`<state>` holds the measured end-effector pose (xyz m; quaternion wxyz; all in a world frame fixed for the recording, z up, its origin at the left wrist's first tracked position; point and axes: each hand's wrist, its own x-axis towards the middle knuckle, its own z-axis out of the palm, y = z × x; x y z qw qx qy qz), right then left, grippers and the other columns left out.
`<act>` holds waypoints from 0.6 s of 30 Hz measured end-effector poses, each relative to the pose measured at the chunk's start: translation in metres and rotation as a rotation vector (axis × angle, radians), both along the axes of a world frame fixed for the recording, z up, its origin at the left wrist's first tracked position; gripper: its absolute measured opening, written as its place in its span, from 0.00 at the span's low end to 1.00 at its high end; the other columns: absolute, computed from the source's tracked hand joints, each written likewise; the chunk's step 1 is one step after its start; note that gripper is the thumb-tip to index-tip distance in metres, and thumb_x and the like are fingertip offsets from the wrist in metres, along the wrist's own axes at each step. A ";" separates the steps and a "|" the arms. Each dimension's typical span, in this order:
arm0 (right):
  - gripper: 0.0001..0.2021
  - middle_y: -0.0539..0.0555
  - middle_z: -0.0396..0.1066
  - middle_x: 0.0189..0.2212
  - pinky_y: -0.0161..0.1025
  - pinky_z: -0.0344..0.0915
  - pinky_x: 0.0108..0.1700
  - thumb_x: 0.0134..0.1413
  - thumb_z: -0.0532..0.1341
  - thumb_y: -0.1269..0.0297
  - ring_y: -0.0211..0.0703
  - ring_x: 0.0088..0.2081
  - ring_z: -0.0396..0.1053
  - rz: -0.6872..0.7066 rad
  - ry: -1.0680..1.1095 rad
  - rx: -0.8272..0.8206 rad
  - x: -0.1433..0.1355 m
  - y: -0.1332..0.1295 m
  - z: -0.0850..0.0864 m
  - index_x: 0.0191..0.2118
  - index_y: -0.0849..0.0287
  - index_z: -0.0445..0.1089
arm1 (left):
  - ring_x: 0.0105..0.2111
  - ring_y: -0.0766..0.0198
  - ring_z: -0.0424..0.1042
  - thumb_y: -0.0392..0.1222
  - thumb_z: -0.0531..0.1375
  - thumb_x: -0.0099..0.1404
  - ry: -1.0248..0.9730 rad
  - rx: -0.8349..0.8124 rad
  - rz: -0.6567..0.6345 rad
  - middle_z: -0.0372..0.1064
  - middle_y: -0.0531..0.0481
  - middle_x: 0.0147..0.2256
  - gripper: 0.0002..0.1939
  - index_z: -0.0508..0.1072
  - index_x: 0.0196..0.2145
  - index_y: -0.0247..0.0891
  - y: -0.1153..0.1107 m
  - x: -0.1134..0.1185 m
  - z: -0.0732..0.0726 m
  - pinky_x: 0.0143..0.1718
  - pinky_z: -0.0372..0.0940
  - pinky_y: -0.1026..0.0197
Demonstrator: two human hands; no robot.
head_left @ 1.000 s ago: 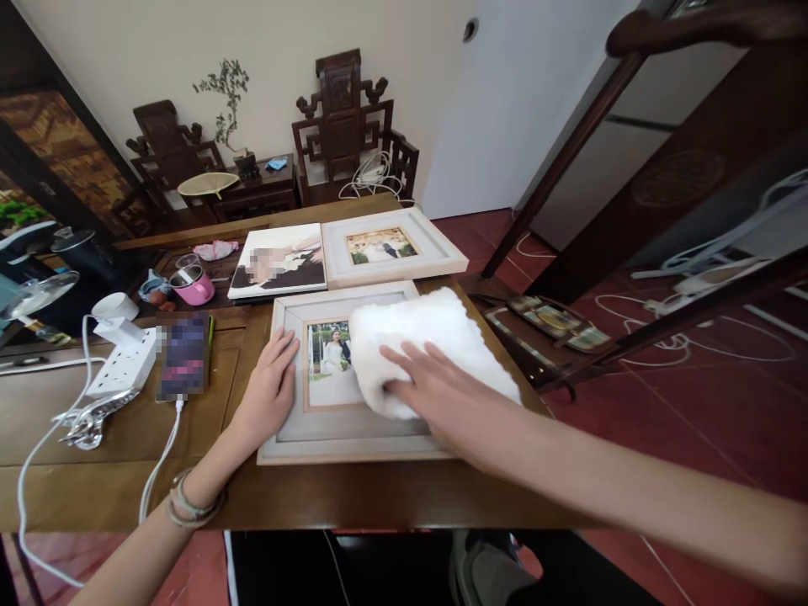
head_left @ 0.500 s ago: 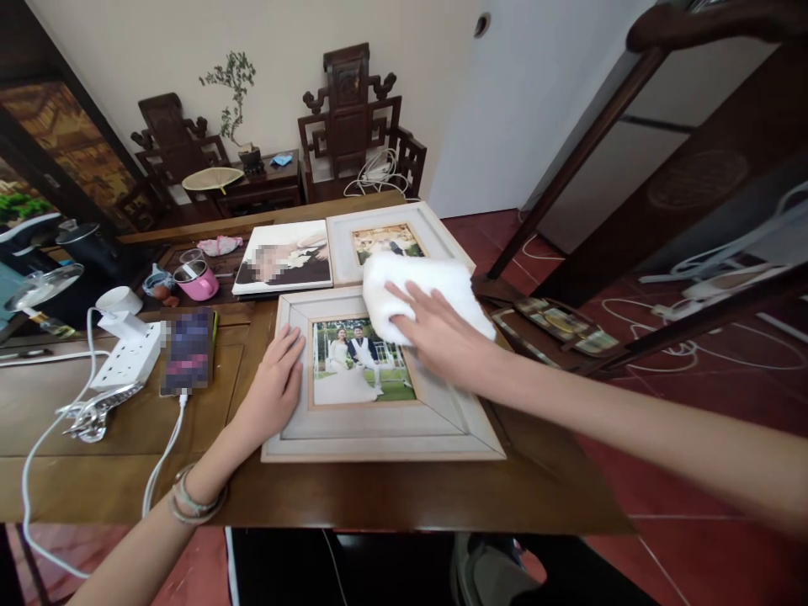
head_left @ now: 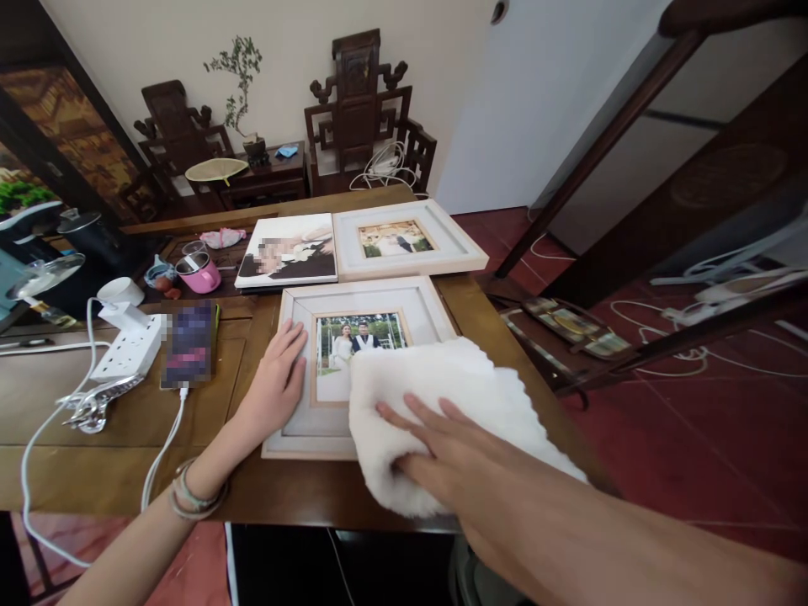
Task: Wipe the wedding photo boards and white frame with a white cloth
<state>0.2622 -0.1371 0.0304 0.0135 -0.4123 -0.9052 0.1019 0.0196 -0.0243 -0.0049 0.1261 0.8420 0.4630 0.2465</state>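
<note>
A pale wooden picture frame (head_left: 303,444) with a photo of a seated couple lies flat on the wooden table. My left hand (head_left: 273,383) rests on its left side, fingers stretched out along the rim. Over the lower right of the frame is a thick, fluffy white cloth (head_left: 435,370), covering part of the photo and that corner. My right hand (head_left: 442,454) presses on the cloth from above with its fingers spread, the thumb tucked into a fold. Behind lie a second framed photo (head_left: 353,252) and a frameless photo panel (head_left: 287,252), side by side.
To the left are a phone (head_left: 189,345) on a charging cable, a white power strip (head_left: 130,349), a pink mug (head_left: 198,273) and a black kettle (head_left: 88,240). Carved chairs (head_left: 358,97) stand by the wall. The table's right edge drops to a red tiled floor (head_left: 669,454).
My right hand has drawn the white cloth from the frame's upper right down to its lower right, towards me. The cloth looks more spread. My left hand stays on the frame's left side.
</note>
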 end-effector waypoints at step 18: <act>0.27 0.69 0.47 0.65 0.70 0.47 0.58 0.39 0.59 0.84 0.73 0.64 0.43 -0.077 -0.177 0.011 -0.018 0.075 0.015 0.50 0.64 0.71 | 0.66 0.53 0.47 0.40 0.46 0.71 -0.003 -0.009 -0.033 0.56 0.38 0.62 0.22 0.62 0.60 0.33 0.001 -0.002 0.000 0.64 0.47 0.42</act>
